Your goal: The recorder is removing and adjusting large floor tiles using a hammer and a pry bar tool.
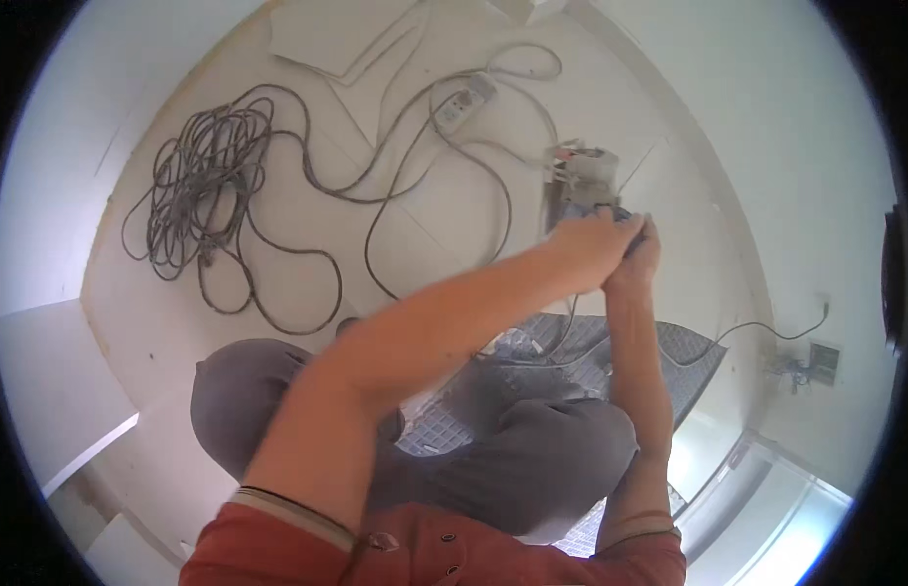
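Both my arms stretch forward, and the hands meet close together above the floor at the right of centre. My left hand (591, 249) is closed, with fingers wrapped over a dark, bluish object (625, 217) that the hands largely hide. Pressed against its far side, my right hand (638, 262) is closed too. I cannot make out the object's kind. Just beyond the hands stands a small open container (593, 171) with mixed items in it, some with reddish parts. A dark cord (572, 317) runs down from below the hands toward the mat.
A tangled coil of dark cable (205, 186) lies on the left floor, its loops leading to a white power strip (464, 103). Flat pale boards (327, 39) lie at the back. A grey patterned mat (693, 356) is under me. A wall socket (823, 361) with wires is at right.
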### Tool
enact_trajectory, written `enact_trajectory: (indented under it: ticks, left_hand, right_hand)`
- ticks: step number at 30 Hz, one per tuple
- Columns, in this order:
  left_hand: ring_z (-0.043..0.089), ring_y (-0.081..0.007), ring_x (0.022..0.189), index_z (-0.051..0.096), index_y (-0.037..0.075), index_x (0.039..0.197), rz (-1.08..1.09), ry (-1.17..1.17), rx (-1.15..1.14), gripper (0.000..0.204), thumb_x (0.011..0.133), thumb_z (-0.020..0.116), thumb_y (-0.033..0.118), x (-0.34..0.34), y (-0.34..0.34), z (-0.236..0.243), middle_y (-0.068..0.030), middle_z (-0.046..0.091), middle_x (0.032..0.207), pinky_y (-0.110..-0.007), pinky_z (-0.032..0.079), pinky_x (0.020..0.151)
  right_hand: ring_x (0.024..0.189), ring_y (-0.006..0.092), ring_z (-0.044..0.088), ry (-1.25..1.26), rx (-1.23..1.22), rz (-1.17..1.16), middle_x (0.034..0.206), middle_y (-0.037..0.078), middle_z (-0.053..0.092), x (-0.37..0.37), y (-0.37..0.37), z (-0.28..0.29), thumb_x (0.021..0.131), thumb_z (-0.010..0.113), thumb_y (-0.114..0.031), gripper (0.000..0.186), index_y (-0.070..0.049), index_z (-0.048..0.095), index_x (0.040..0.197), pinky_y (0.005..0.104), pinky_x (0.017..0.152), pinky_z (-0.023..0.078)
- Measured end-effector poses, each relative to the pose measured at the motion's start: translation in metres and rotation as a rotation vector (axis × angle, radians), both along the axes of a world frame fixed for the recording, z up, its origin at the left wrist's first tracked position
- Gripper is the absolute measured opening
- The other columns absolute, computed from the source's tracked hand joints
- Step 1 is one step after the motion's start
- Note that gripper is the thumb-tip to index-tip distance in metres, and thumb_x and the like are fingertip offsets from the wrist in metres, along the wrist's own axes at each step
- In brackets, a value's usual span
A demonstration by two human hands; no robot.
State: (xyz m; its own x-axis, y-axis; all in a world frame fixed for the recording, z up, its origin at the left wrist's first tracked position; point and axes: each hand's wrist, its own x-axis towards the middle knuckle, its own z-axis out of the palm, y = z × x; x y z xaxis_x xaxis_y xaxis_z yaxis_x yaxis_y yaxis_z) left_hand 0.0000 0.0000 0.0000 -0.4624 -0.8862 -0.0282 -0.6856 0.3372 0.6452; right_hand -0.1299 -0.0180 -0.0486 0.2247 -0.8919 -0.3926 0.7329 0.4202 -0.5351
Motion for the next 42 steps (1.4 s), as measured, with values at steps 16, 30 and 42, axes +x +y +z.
enact_trajectory:
  ticks: [16, 30, 42]
  left_hand:
    - [0.05, -0.0449, 0.108, 0.017, 0.01, 0.143, -0.12, -0.411, 0.346, 0.081, 0.075, 0.06, 0.004, 0.085, 0.011, 0.014, -0.0296, 0.044, 0.12, -0.046, 0.044, 0.09]
    - [0.064, -0.0325, 0.079, 0.05, 0.01, 0.12, -0.74, -0.871, 0.178, 0.046, 0.075, 0.059, 0.011, 0.086, 0.041, -0.023, -0.016, 0.062, 0.089, -0.043, 0.05, 0.066]
    - [0.064, -0.0262, 0.079, 0.056, 0.01, 0.111, -0.911, -1.172, 0.212, 0.033, 0.079, 0.058, 0.016, 0.09, 0.066, -0.064, -0.0115, 0.063, 0.085, -0.041, 0.048, 0.059]
  right_hand:
    - [0.096, 0.0305, 0.056, -0.318, 0.383, 0.117, 0.099, 0.017, 0.059, 0.095, 0.026, -0.006, 0.092, 0.043, -0.045, 0.048, 0.0, 0.054, 0.099, 0.0449, 0.09, 0.042]
    - [0.067, 0.0105, 0.059, 1.193, 0.181, -0.232, 0.082, 0.005, 0.065, -0.18, 0.192, -0.111, 0.089, 0.058, -0.018, 0.025, 0.003, 0.062, 0.101, 0.0249, 0.057, 0.048]
    - [0.113, 0.036, 0.045, 2.188, 0.258, 0.236, 0.122, 0.017, 0.048, -0.288, 0.297, -0.122, 0.074, 0.068, -0.02, 0.051, -0.006, 0.051, 0.12, 0.0451, 0.096, 0.037]
